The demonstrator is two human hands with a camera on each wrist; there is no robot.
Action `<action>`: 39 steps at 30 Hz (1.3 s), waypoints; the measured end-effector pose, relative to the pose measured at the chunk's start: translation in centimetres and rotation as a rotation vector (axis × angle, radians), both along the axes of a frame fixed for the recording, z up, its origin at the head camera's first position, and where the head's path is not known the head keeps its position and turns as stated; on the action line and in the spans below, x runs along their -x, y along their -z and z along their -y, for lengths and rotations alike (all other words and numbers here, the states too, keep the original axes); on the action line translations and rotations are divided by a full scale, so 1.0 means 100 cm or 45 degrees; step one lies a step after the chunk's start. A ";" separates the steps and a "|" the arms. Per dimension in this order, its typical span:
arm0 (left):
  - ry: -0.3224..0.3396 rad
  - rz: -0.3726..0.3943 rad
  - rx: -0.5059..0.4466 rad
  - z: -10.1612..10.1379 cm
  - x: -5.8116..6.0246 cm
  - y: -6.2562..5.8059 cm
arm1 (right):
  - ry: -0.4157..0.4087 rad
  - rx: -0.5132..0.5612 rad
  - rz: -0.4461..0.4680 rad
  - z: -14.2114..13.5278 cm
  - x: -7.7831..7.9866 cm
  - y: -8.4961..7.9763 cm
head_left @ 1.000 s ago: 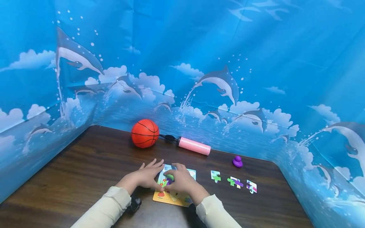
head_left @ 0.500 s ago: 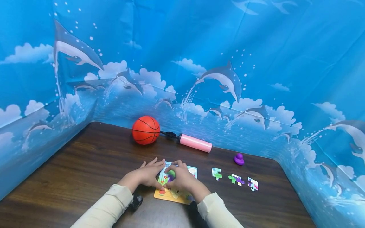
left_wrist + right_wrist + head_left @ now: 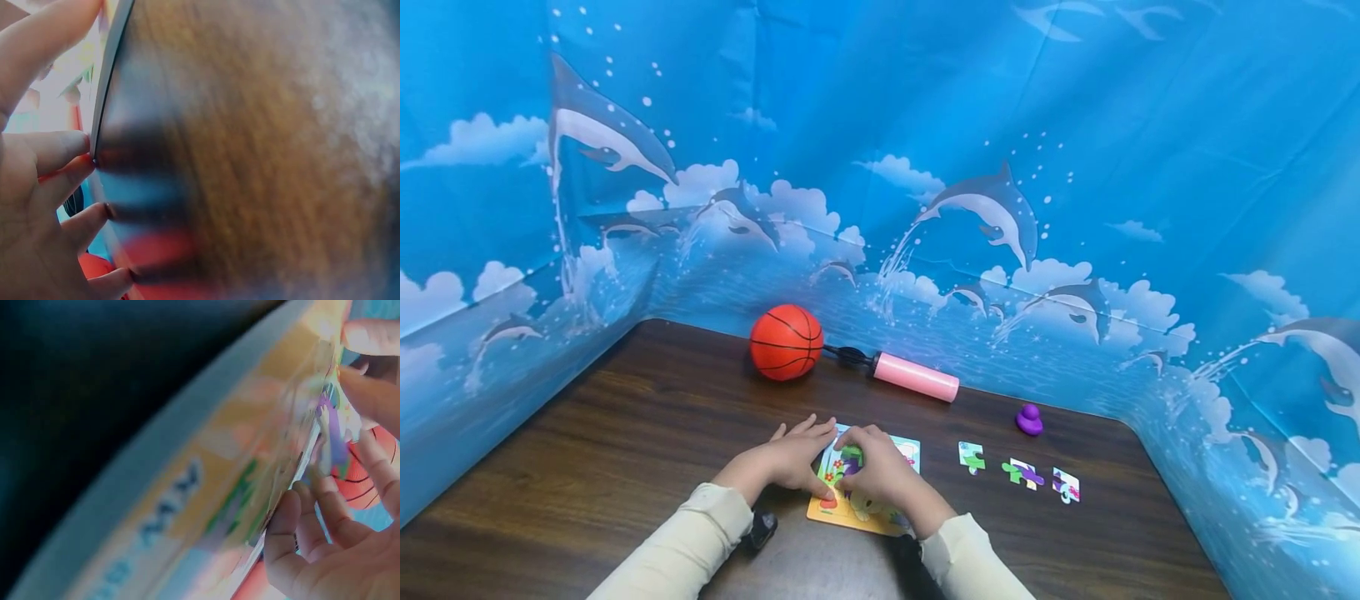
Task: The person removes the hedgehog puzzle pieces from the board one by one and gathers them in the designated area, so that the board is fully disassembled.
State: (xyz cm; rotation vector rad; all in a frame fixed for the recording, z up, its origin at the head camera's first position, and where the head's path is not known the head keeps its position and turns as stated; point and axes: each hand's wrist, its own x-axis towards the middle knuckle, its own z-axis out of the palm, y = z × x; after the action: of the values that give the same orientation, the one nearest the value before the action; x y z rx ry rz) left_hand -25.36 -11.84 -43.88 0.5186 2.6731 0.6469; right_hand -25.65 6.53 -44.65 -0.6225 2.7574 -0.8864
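A jigsaw board (image 3: 842, 518) with an orange lower border lies flat on the dark wooden table. My left hand (image 3: 786, 462) rests along its left side, fingers spread and the thumb over the lower left corner. In the left wrist view its fingertips (image 3: 78, 142) are right at the board's edge. My right hand (image 3: 883, 479) arches over the middle of the board. Between its thumb and fingers, the right wrist view shows a purple and green puzzle piece (image 3: 337, 434), pinched close over the board. The hand covers much of the picture.
To the right lie three loose puzzle pieces: a left one (image 3: 972, 457), a middle one (image 3: 1024, 473) and a right one (image 3: 1066, 485). Behind them sits a purple duck-like toy (image 3: 1028, 420). A basketball (image 3: 786, 342) and pink hand pump (image 3: 916, 377) stand near the dolphin-printed curtain (image 3: 880, 167).
The head view has shifted slightly, so everything on the table appears a little higher. Both hands keep nearly the same places at the board.
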 end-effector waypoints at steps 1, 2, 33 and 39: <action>-0.002 0.002 0.002 0.000 0.000 0.000 | -0.006 0.030 0.007 -0.001 0.000 -0.001; -0.004 0.003 0.003 0.000 0.000 0.000 | -0.011 0.065 0.022 -0.003 -0.001 -0.002; -0.035 0.018 0.013 -0.002 0.006 0.010 | 0.420 0.831 0.537 -0.071 0.004 0.000; -0.029 0.014 -0.012 0.000 0.005 0.009 | 0.488 0.798 0.550 -0.125 -0.005 0.001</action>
State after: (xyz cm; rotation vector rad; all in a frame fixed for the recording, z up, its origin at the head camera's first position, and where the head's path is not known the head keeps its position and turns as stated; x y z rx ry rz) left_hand -25.87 -11.86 -44.76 0.4862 2.6707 0.6674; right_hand -25.16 19.06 -44.72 0.0489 2.2145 -1.7566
